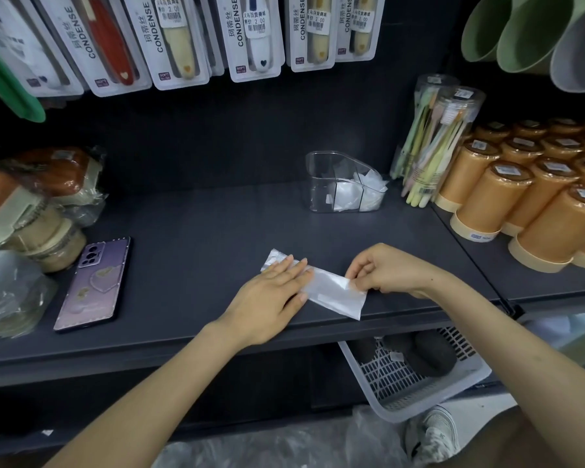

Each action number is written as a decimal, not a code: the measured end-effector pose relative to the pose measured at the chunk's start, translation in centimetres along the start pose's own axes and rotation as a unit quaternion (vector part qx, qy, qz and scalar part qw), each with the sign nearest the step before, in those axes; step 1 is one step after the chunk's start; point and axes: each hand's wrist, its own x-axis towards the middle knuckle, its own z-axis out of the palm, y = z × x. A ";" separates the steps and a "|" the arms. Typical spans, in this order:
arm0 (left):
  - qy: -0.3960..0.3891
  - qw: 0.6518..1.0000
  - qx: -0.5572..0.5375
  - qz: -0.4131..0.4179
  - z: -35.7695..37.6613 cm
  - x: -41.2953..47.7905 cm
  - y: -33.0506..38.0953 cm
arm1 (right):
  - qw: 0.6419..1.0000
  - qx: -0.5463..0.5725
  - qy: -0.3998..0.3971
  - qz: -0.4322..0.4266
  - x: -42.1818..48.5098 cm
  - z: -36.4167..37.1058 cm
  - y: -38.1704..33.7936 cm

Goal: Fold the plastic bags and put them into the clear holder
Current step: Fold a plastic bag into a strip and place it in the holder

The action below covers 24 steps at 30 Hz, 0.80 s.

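A thin white plastic bag (331, 292), folded into a narrow strip, lies on the dark shelf (200, 231) near its front edge. My left hand (271, 298) lies flat on the strip's left part, fingers straight. My right hand (382, 270) pinches the strip's right end between thumb and fingers. The clear holder (321, 187) stands further back on the shelf, to the right of centre, with folded white bags in its right part.
A purple phone (93, 285) lies at the left. Wrapped goods (24, 211) crowd the left end; orange cups (520, 204) and a toothbrush tube (433, 140) fill the right. Packaged items hang above. A white basket (416, 376) sits below the shelf.
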 end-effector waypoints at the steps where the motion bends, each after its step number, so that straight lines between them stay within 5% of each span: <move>1: 0.000 1.000 0.013 -0.007 0.1 -0.1 0.3 | 1.000 0.008 0.008 -0.002 -0.2 -0.1 0.0; 4: 0.003 0.999 0.035 -0.033 0.3 -0.2 1.1 | 0.985 -0.031 0.161 -0.058 -0.8 0.8 0.3; 7: 0.024 0.998 0.034 -0.040 0.7 -0.2 1.6 | 0.889 -0.231 0.359 -0.166 -1.2 4.4 0.9; 9: 0.022 0.998 0.030 -0.042 0.9 -0.2 1.6 | 0.868 -0.321 0.323 -0.200 -1.0 7.0 1.7; 14: 0.017 0.999 0.005 -0.038 0.8 -0.1 0.9 | 0.904 -0.356 0.193 -0.138 -1.1 8.3 3.6; 24: -0.029 0.999 0.038 -0.003 -0.3 0.0 -0.9 | 0.906 -0.372 0.176 -0.098 -2.8 7.4 4.1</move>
